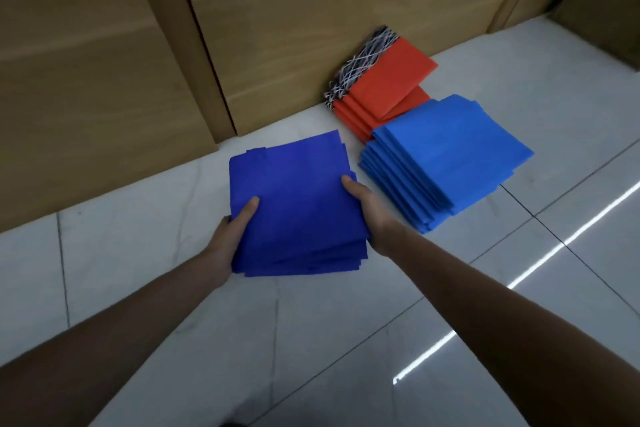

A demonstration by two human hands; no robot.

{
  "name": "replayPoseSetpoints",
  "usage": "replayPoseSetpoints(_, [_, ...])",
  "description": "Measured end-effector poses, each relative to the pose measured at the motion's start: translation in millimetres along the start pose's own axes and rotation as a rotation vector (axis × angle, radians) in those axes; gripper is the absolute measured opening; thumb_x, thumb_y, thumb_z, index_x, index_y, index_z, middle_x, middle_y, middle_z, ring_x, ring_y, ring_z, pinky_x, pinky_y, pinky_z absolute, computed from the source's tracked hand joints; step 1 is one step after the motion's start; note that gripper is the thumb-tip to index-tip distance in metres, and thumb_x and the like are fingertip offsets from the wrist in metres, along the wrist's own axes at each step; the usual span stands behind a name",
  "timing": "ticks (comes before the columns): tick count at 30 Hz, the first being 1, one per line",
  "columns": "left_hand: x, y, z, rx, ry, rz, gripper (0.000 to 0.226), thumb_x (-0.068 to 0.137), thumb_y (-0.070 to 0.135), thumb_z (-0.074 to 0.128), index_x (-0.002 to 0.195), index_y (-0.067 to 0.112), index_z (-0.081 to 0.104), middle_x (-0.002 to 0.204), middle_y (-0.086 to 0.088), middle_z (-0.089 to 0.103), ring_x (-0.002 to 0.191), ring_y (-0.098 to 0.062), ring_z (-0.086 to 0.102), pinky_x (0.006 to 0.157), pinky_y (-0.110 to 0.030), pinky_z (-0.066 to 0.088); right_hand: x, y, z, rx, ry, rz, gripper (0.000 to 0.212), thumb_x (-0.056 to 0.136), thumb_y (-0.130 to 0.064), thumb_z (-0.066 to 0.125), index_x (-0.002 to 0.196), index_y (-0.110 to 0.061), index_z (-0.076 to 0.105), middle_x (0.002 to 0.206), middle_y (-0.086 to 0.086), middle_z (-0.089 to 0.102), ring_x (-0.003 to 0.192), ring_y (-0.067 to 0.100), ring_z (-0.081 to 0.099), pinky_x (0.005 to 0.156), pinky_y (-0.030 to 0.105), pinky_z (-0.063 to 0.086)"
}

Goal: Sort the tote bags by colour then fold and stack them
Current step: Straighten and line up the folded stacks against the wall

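hands [301,222] clamped on dark blue stack [298,204]; light blue stack [446,159], red stack [384,90] beside.

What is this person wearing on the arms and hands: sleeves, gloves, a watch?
Both forearms are bare to the frame edge, no sleeves. The left hand and right hand are ungloved; neither wrist shows a watch or band. Most fingers hide under the dark blue tote bags, so rings cannot be judged.
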State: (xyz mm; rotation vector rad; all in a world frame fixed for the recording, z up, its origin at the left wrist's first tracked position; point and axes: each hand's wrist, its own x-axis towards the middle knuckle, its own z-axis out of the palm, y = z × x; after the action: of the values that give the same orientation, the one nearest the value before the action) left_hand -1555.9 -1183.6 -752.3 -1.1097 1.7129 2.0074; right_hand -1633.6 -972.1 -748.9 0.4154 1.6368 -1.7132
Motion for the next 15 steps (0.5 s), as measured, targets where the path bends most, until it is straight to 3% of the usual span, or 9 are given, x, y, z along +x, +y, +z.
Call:
replayPoseSetpoints(4, [29.0,28.3,5.5,-0.176,0.011,-0.036,0.063,0.075,0.065,0.061,0.128,0.031,0.050,0.118,0.005,0.061,0.104,-0.020,0.059,0.087,-0.040,0.051,36.7,-49.8,12.8,-0.068,0.025,-0.011,0.077,0.072,-0.066,0.062,0.136,-0.025,0.047,0.124,0.003,0.061,0.106,0.025,0.062,0.093,0.042,0.050])
replayPoseSetpoints(8, [53.7,47.8,12.5,-0.286,-0.059,0.015,0.040,0.080,0.064,0.055,0.107,0.035,0.057,0.107,0.009,0.066,0.100,-0.016,0.063,0.083,-0.038,0.052,64.4,-85.4,12.3,-0.079,0.025,0.004,0.044,0.088,-0.052,0.056,0.119,-0.020,0.060,0.109,0.005,0.068,0.096,0.024,0.065,0.082,0.036,0.052])
replayPoseSetpoints(11, [63.8,54.3,15.0,-0.285,-0.085,0.045,0.040,0.081,0.065,0.052,0.108,0.037,0.057,0.109,0.011,0.067,0.100,-0.013,0.064,0.081,-0.036,0.053,76.3,-98.2,7.7,-0.058,-0.019,0.015,0.033,0.091,-0.048,0.054,0.099,-0.019,0.065,0.096,0.004,0.071,0.086,0.022,0.067,0.081,0.035,0.053])
replayPoseSetpoints(15, [75.9,63.5,14.9,-0.294,-0.033,0.040,0.043,0.083,0.062,0.053,0.113,0.032,0.056,0.108,0.009,0.066,0.099,-0.014,0.063,0.081,-0.036,0.053,88.3,-112.9,10.8,-0.062,-0.067,-0.017,0.028,0.097,-0.039,0.047,0.097,-0.016,0.064,0.087,0.002,0.070,0.071,0.016,0.068,0.063,0.026,0.054])
